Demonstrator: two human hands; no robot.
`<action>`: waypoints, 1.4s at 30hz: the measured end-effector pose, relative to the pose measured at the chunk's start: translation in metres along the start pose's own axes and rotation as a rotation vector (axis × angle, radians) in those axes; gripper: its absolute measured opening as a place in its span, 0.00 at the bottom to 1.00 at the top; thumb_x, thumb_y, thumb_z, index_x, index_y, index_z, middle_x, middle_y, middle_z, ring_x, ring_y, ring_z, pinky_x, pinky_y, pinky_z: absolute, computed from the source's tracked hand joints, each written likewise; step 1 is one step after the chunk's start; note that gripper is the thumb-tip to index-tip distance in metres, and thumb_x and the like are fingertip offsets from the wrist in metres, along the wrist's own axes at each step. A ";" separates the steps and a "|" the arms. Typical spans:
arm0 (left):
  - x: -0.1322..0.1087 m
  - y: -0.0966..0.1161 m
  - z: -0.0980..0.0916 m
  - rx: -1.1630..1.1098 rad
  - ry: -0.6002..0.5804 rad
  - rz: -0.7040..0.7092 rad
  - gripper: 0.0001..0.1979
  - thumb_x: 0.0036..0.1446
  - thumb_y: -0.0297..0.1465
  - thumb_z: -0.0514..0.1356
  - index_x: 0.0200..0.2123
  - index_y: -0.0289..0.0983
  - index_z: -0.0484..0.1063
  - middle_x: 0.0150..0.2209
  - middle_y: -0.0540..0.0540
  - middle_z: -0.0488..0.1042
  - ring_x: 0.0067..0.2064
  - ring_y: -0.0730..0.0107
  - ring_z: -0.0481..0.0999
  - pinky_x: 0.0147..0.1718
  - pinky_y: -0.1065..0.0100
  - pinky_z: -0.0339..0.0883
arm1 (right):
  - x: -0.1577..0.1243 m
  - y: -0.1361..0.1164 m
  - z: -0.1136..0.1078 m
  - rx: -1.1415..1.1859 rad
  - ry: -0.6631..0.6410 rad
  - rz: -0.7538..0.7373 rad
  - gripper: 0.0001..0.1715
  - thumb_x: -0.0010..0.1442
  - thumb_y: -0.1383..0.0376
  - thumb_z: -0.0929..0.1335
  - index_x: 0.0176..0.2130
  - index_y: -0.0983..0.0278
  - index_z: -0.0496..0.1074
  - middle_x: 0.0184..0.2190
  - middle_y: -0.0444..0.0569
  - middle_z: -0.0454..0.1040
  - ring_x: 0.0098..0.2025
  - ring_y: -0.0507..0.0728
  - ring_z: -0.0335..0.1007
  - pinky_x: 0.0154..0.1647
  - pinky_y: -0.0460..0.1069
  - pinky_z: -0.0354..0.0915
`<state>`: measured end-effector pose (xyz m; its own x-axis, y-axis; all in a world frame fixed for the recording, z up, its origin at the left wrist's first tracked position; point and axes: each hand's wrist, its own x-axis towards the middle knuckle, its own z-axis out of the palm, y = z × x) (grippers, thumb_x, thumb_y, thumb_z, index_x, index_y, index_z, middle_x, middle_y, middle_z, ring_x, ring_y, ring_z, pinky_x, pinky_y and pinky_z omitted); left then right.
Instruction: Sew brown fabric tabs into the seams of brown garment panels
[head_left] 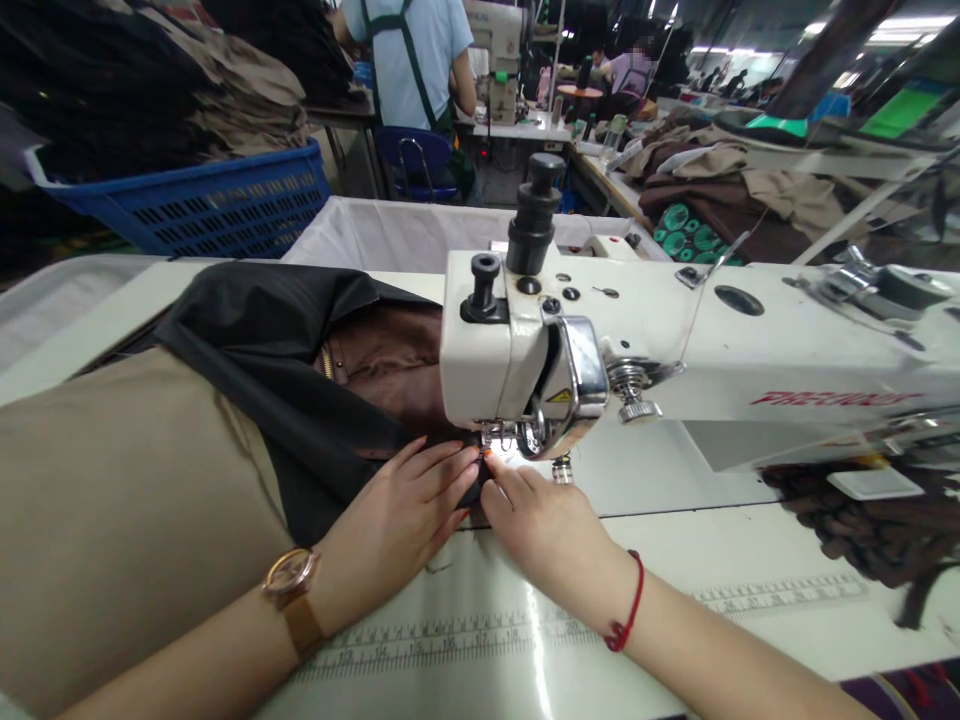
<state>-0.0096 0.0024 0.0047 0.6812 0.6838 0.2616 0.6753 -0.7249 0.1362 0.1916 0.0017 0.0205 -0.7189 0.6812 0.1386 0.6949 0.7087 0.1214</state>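
My left hand (pixel 405 515) lies flat, fingers stretched out, pressing black fabric (pixel 277 350) onto the table just left of the needle. My right hand (pixel 540 520) rests beside it, fingers pointing at the presser foot (pixel 517 440) and pressing the fabric's edge there. The white sewing machine (pixel 675 350) spans the right half. Tan cloth (pixel 120 500) and brown cloth (pixel 390 365) lie under and beside the black piece. A watch sits on my left wrist, a red string on my right.
A blue plastic basket (pixel 210 205) stands at the back left beside piled cloth. A person in a light blue shirt (pixel 416 50) stands behind a blue chair. Brown garments and green thread cones (pixel 686 235) lie at the back right. A printed ruler (pixel 465 640) runs along the table's front.
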 end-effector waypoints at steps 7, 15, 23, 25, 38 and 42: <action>0.004 -0.006 0.002 -0.026 0.030 0.032 0.16 0.64 0.28 0.52 0.54 0.31 0.67 0.56 0.40 0.70 0.58 0.56 0.67 0.58 0.50 0.62 | -0.002 0.001 0.001 0.025 -0.003 0.031 0.10 0.63 0.73 0.61 0.40 0.67 0.71 0.51 0.59 0.72 0.33 0.58 0.74 0.18 0.49 0.63; 0.012 -0.017 0.004 0.018 0.064 0.058 0.18 0.64 0.28 0.52 0.55 0.31 0.67 0.55 0.40 0.71 0.55 0.56 0.69 0.54 0.51 0.66 | -0.012 0.056 0.011 0.581 0.252 0.318 0.15 0.65 0.66 0.61 0.30 0.64 0.72 0.26 0.47 0.75 0.29 0.53 0.70 0.31 0.47 0.63; 0.012 -0.017 0.005 -0.036 0.002 0.020 0.17 0.64 0.29 0.53 0.54 0.35 0.68 0.56 0.44 0.70 0.57 0.57 0.67 0.58 0.52 0.62 | -0.004 0.068 0.016 0.835 0.395 0.479 0.19 0.62 0.66 0.64 0.22 0.62 0.73 0.17 0.43 0.72 0.21 0.52 0.68 0.30 0.46 0.64; 0.012 -0.017 0.004 -0.040 0.012 0.018 0.16 0.64 0.30 0.52 0.53 0.36 0.69 0.55 0.44 0.71 0.55 0.58 0.68 0.57 0.52 0.62 | -0.005 0.067 0.017 0.822 0.394 0.472 0.19 0.62 0.66 0.64 0.22 0.62 0.73 0.16 0.43 0.72 0.21 0.53 0.68 0.29 0.46 0.64; 0.006 -0.012 0.002 -0.034 0.083 0.074 0.16 0.63 0.28 0.52 0.54 0.33 0.66 0.54 0.43 0.72 0.55 0.60 0.69 0.57 0.54 0.62 | -0.008 0.072 0.018 0.727 0.283 0.458 0.17 0.60 0.64 0.64 0.21 0.63 0.72 0.17 0.44 0.72 0.28 0.56 0.72 0.34 0.48 0.67; 0.005 -0.009 0.000 -0.084 0.076 0.042 0.16 0.63 0.29 0.53 0.53 0.34 0.66 0.55 0.44 0.71 0.57 0.62 0.68 0.59 0.56 0.59 | -0.008 0.069 0.026 0.698 0.248 0.442 0.12 0.61 0.63 0.65 0.31 0.64 0.76 0.29 0.49 0.79 0.35 0.59 0.75 0.38 0.50 0.69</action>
<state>-0.0125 0.0129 0.0051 0.6830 0.6462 0.3405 0.6180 -0.7597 0.2022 0.2452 0.0501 0.0027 -0.3039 0.9191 0.2509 0.6834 0.3938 -0.6147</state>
